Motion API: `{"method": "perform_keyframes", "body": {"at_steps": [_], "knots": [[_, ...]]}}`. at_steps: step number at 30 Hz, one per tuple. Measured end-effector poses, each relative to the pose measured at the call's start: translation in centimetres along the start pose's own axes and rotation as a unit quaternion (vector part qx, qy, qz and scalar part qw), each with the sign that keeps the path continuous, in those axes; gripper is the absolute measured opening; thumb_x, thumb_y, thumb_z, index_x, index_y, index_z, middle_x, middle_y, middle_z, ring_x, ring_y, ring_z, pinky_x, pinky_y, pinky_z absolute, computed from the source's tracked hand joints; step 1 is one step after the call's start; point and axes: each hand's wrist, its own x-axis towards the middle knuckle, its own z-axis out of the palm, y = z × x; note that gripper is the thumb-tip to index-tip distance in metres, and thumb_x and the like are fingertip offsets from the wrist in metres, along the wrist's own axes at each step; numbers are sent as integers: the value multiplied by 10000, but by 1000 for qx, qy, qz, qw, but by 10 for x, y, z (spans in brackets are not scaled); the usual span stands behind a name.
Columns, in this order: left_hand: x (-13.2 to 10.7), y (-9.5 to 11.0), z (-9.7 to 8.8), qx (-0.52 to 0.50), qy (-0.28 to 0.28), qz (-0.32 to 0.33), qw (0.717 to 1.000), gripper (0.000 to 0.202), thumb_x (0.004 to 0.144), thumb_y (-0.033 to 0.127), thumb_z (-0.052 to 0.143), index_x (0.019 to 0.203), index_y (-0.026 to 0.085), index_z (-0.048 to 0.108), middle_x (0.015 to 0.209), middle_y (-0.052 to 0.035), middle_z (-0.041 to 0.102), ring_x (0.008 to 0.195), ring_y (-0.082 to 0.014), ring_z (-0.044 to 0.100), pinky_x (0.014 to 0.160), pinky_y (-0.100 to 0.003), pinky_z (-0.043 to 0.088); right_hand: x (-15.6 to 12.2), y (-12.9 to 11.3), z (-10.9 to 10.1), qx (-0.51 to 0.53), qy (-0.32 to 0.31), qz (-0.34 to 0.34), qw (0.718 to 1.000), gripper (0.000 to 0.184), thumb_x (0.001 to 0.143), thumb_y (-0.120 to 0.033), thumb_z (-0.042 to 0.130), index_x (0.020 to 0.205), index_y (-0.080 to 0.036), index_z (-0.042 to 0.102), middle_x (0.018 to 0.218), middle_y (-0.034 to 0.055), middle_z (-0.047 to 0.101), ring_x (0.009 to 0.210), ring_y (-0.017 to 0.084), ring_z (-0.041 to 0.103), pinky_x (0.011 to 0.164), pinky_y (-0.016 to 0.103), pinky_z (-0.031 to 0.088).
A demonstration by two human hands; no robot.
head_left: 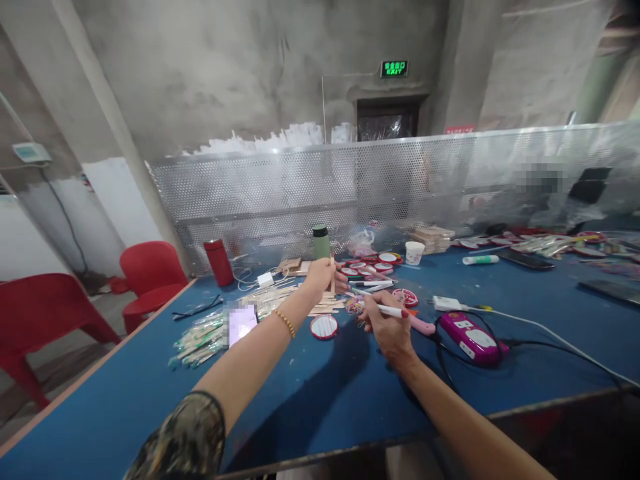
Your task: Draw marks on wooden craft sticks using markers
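I pinch a thin pale wooden stick (332, 269) upright in my left hand (320, 275), fingers closed on it, just behind the round red-rimmed white disc (324, 327) on the blue tabletop (310, 393). My right hand (389, 328), right of that disc, is wrapped around a slim white pen (386, 309). Further right of the disc lies a magenta plastic device (473, 337); to its left lie clear-wrapped bundles of sticks (200, 337).

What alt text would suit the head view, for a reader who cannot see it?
Over a blue table, the left hand holds a wooden stick upright and the right hand holds a white pen. Around them are more sticks, red-rimmed discs, a purple device, a red flask and a green flask; a perforated metal screen stands behind.
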Motion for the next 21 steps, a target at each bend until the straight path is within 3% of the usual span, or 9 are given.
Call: {"method": "perform_keyframes", "body": {"at_steps": [5, 8, 14, 21], "knots": [[-64, -34, -17, -42, -77, -54, 995, 50, 858, 161, 539, 904, 169, 520, 672, -56, 691, 558, -198, 702, 565, -308, 567, -2, -9, -2, 17, 17, -21, 999, 302, 832, -437, 602, 646, -204, 557, 497, -31, 567, 373, 103, 503, 378, 219, 431], [-88, -50, -20, -79, -102, -64, 990, 40, 871, 179, 518, 909, 165, 512, 719, -87, 701, 634, -214, 725, 620, -321, 579, -1, -12, -3, 27, 13, -26, 999, 290, 835, -428, 597, 654, -205, 552, 491, -39, 551, 382, 102, 498, 387, 217, 431], [-86, -80, -24, -108, -82, -80, 988, 31, 858, 160, 515, 879, 155, 493, 709, -110, 702, 659, -221, 730, 634, -302, 568, -4, -7, -4, -3, -48, -2, 999, 317, 847, -456, 587, 665, -199, 556, 514, -38, 556, 374, 91, 493, 372, 203, 407], [-86, -92, -25, -106, -128, -75, 983, 121, 857, 253, 569, 887, 156, 503, 744, -111, 717, 674, -237, 735, 655, -332, 571, -7, -11, -3, -25, -110, 6, 994, 356, 850, -502, 579, 665, -200, 543, 514, -36, 539, 380, 82, 455, 374, 199, 380]]}}
